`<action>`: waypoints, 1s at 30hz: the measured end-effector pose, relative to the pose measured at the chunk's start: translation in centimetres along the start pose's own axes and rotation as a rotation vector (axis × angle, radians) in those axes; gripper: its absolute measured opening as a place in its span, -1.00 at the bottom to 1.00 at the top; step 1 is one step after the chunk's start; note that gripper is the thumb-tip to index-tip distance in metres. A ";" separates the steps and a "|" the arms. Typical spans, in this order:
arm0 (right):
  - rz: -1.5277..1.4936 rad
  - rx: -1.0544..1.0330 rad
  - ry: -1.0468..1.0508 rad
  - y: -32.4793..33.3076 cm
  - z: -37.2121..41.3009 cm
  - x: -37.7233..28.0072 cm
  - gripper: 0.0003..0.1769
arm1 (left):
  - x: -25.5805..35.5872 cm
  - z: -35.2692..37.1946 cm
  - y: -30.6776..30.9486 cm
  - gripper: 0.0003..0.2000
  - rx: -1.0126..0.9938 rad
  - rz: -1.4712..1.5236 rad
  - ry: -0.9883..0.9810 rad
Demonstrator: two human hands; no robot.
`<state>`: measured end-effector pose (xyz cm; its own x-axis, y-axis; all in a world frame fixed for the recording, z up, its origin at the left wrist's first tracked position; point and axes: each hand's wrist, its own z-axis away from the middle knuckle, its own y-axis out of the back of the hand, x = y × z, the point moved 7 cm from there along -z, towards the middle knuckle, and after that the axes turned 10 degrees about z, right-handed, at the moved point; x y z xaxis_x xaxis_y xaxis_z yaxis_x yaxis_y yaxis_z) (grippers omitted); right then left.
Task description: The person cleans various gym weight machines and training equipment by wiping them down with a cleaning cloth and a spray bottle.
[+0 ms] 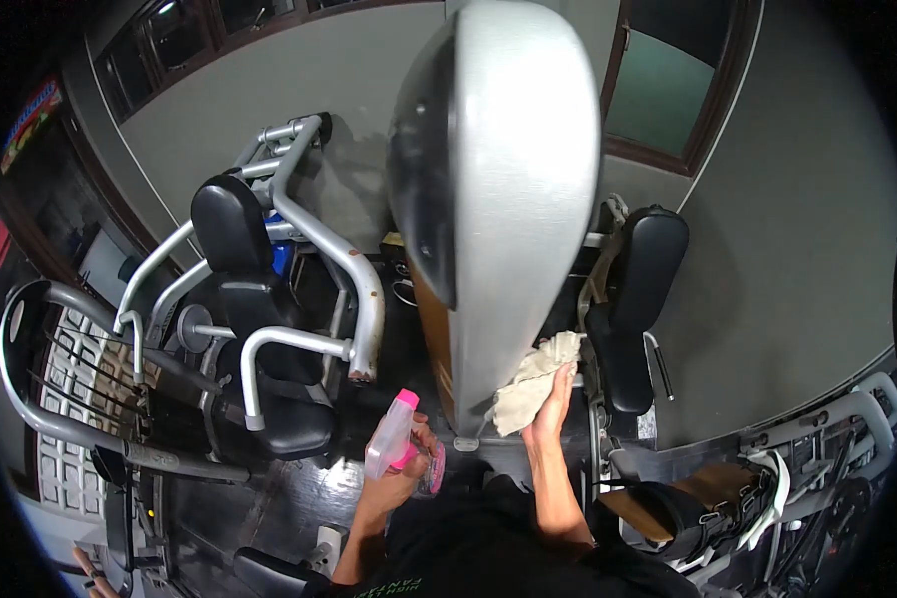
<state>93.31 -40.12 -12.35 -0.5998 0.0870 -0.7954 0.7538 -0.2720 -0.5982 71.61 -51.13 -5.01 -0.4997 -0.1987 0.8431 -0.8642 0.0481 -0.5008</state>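
My left hand (407, 476) is wrapped round a spray bottle (393, 439) with a whitish translucent upper part and pink nozzle and trigger. The bottle is held low, left of the tall machine's base. A cream cloth (535, 387) lies under my right hand (553, 407), which presses it against the lower right side of a tall silver machine housing (523, 149). My right fingers are partly behind the cloth's edge. The housing has a dark glossy panel (424, 179) on its left face.
On the left stands a gym machine with a black padded seat (284, 429) and silver arms (314, 234). Another black seat (653, 259) is close on the right. A brown-and-black padded bench (688, 508) and silver frames (847, 419) are at lower right.
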 end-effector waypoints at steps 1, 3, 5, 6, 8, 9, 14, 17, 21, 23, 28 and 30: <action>-0.019 -0.009 0.012 -0.3 0.3 -0.1 -0.44 | 0.2 0.1 0.7 -0.46 -0.021 0.013 0.011; 0.021 0.110 0.011 0.0 1.1 0.3 -0.41 | 0.5 0.0 2.0 -0.47 -0.056 0.037 0.025; 0.124 0.300 0.018 1.3 1.9 0.8 -0.31 | 0.8 -0.1 3.3 -0.50 -0.105 0.066 0.048; 0.129 0.311 0.032 1.8 2.2 1.2 -0.31 | 1.1 -0.2 3.8 -0.50 -0.117 0.079 0.053; 0.009 0.287 0.056 1.8 2.9 1.5 -0.29 | 1.6 -0.4 4.5 -0.54 -0.158 0.104 0.075; 0.035 0.396 0.071 2.4 3.6 1.7 -0.33 | 1.6 -0.4 4.9 -0.54 -0.167 0.116 0.081; -0.200 0.258 0.103 -0.5 6.1 1.4 -0.43 | 2.3 -0.8 6.7 -0.57 -0.276 0.137 0.090; -0.200 0.371 0.094 -2.6 7.9 1.0 -0.60 | 2.8 -1.4 7.6 -0.57 -0.295 0.160 0.120; 0.097 0.482 0.245 -2.3 9.1 2.0 -0.59 | 3.0 -2.2 8.7 -0.59 -0.343 0.154 0.125; 0.174 0.477 0.305 -3.1 9.6 2.5 -0.57 | 3.2 -2.5 9.0 -0.59 -0.358 0.138 0.110; 0.205 0.254 0.270 -6.5 10.7 3.3 -0.54 | 3.2 -3.0 9.3 -0.58 -0.397 0.173 0.135; 0.216 0.277 0.284 -7.4 11.0 3.2 -0.50 | 3.3 -3.3 9.4 -0.58 -0.415 0.180 0.138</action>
<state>82.86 -48.36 -9.34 -0.3103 0.2488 -0.9175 0.7304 -0.5553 -0.3977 61.66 -48.11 -6.23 -0.6225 -0.0203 0.7824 -0.6998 0.4621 -0.5448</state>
